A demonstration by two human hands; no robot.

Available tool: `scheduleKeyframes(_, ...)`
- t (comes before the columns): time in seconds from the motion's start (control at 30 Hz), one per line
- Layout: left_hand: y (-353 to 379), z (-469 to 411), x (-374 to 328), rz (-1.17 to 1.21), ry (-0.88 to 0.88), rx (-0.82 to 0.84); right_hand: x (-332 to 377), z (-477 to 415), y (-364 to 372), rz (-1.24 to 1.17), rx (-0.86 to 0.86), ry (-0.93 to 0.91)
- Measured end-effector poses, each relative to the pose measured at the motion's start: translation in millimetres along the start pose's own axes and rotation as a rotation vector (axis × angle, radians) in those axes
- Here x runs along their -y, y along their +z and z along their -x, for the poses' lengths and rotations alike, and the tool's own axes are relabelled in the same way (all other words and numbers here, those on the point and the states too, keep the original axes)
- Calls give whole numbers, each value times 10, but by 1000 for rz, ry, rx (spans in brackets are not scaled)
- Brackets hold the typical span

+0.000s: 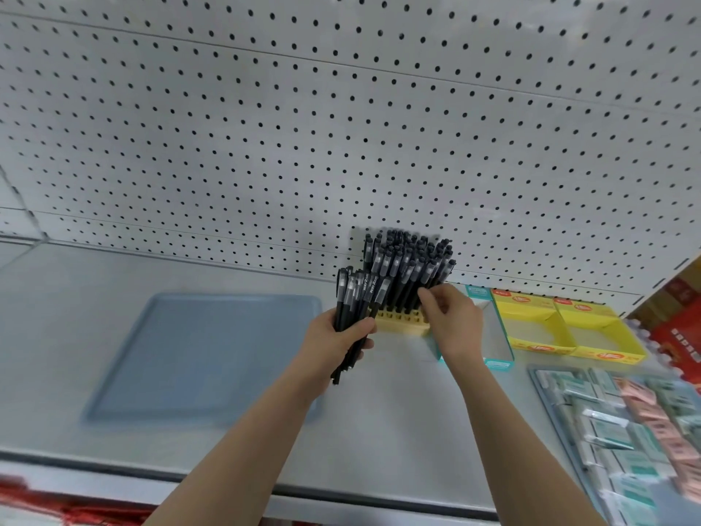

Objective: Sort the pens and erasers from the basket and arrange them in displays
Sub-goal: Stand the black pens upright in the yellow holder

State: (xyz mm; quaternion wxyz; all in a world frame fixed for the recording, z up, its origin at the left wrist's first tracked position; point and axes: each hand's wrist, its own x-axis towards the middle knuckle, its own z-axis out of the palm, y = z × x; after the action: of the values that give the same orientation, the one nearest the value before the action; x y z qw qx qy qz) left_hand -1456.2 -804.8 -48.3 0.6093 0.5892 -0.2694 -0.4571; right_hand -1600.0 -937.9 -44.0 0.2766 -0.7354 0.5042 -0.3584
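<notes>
Shelf (398,411), grey, backed by a white pegboard (265,146). Left hand (333,339): fingers and thumb wrapped round a bundle (354,294) of black pens, caps up and tips down, held just left of the stand (402,322). Stand: pale yellow, drilled block, at the far edge of the shelf against the pegboard, packed with upright black pens (409,260). Right hand (453,324): fingertips curled in, pinching the barrel of one pen (440,277) at the stand's right end, low above the block. Blue tray (189,354): flat on the shelf, left of both hands. Teal box (500,347): open-topped, just right of the stand, partly hidden behind the right hand. Yellow boxes (531,315): two, open, side by side, right of the teal box. Grey tray (538,385): near right, holding wrapped erasers (614,434) in white, green and pink, blurred. Red packs (679,336): far right edge, detail unreadable.
</notes>
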Motion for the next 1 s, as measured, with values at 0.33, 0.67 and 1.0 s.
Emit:
scheduleKeyframes(0.33,145,-4,58,-39,-23,85,203,195,-79,-544,325,270)
scheduleKeyframes(0.67,81,-20,17,75,-140,-47,97,-153,-475,-145,-130,-43)
scheduleKeyframes(1.0,14,40,-4,71,-80,-39,-21,-180,-138,60,-55,-176)
